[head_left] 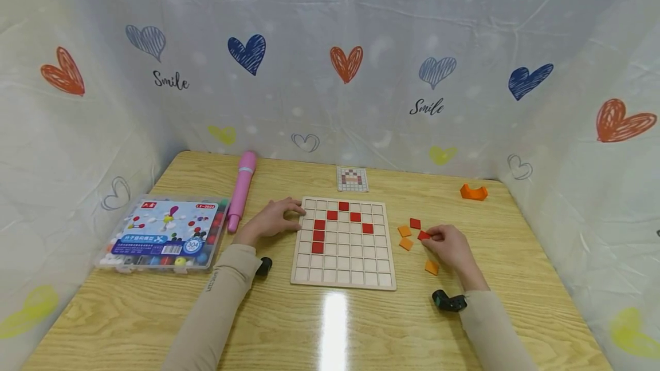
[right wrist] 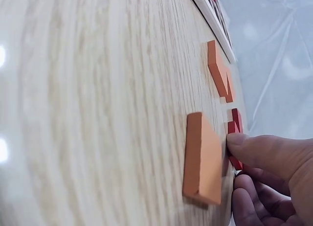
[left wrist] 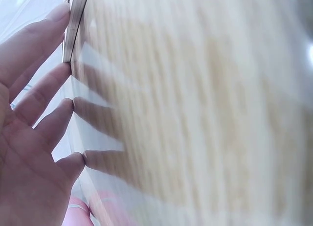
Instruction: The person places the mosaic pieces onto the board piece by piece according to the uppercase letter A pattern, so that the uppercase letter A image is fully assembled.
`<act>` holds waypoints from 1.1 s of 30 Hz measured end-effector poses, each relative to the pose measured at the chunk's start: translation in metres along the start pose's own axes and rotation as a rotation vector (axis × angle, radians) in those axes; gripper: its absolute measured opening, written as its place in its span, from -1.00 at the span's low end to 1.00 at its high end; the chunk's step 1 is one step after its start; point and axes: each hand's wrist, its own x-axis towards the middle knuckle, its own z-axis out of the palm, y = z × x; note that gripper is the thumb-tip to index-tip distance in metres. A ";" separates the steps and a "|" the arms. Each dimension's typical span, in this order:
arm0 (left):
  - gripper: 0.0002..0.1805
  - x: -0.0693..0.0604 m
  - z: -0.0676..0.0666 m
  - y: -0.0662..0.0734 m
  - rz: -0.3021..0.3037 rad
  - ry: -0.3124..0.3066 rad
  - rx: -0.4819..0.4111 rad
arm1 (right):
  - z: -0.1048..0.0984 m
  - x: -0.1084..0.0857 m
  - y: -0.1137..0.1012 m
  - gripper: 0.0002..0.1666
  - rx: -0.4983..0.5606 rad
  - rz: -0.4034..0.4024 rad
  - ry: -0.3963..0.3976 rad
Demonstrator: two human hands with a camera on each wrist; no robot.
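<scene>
Right hand (head_left: 450,249) pinches a red tile (head_left: 423,235) beside the partly filled grid board (head_left: 330,262).
Right of centre in the frame, that grip is narrow, thumb and fingers closed on the tile near the worktop (head_left: 510,245); lift-off is hard to tell. The left hand (head_left: 273,219) holds nothing, fingers relaxed at the board's left edge. A second red tile (head_left: 415,223) and orange tiles (head_left: 431,268) lie nearby. The step looks like picking up a red piece for the pattern on the card (head_left: 353,186) above the board; next probably calls for carrying it leftward and seating it flat beneath the rightmost red square (head_left: 367,228).
</scene>
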 end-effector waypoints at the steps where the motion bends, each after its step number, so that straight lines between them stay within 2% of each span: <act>1: -0.61 0.000 0.000 0.000 -0.001 -0.001 0.000 | -0.001 -0.001 0.001 -0.66 0.001 0.002 -0.003; 4: -0.61 0.000 0.000 0.000 -0.002 -0.004 0.002 | -0.003 -0.006 0.002 -0.65 -0.006 -0.008 -0.012; 9: -0.62 0.000 0.001 -0.001 -0.005 -0.001 0.005 | -0.004 -0.008 0.003 -0.59 -0.028 -0.093 -0.017; 12: -0.62 0.000 0.001 -0.001 -0.006 0.000 0.001 | -0.004 -0.009 0.002 -0.62 -0.040 -0.131 -0.014; 19: -0.62 0.000 0.001 -0.001 -0.004 -0.002 -0.002 | -0.003 -0.009 0.000 -0.70 -0.059 -0.155 0.000; 33: -0.61 0.000 0.000 -0.002 0.007 -0.006 -0.003 | -0.004 -0.008 -0.018 -0.66 -0.085 -0.197 0.056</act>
